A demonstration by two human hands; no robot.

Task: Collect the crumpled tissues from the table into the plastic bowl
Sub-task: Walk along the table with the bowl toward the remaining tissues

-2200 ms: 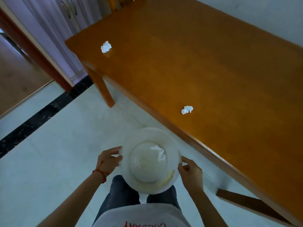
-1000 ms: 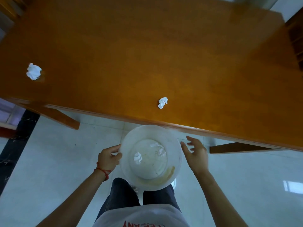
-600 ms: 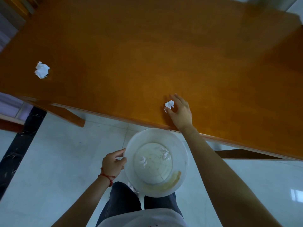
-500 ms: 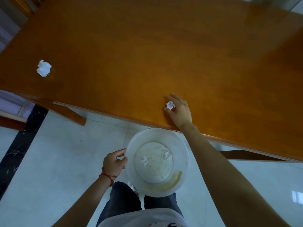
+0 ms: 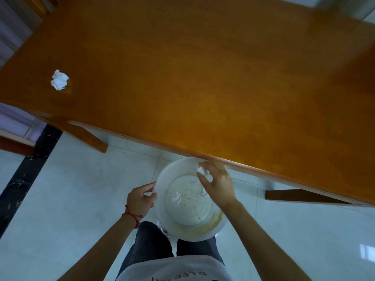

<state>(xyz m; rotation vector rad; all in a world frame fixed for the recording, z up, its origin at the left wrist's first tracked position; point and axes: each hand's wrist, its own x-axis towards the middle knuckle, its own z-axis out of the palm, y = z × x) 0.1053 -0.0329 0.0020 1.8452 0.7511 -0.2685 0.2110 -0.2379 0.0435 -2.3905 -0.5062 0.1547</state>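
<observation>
My left hand [image 5: 141,196] grips the left rim of a white plastic bowl [image 5: 188,233], held just below the table's near edge. My right hand [image 5: 218,183] hovers over the bowl's far side with a small crumpled tissue [image 5: 203,170] pinched in its fingertips. Two small tissue balls lie on the bowl's bottom, one on the left [image 5: 176,198] and one [image 5: 203,192] partly hidden by my right hand. A larger crumpled tissue [image 5: 59,80] rests on the orange wooden table [image 5: 203,78] near its left end.
The bowl has a yellowish stain [image 5: 211,224] on its near right wall. A table leg [image 5: 85,136] stands on the pale tiled floor at left, and a wooden crossbar [image 5: 304,197] shows at right. A black floor strip [image 5: 26,173] runs along the left.
My right hand left the bowl's rim, reached onto the table, picked up the small tissue near the edge and brought it back over the bowl. The left hand kept holding the bowl.
</observation>
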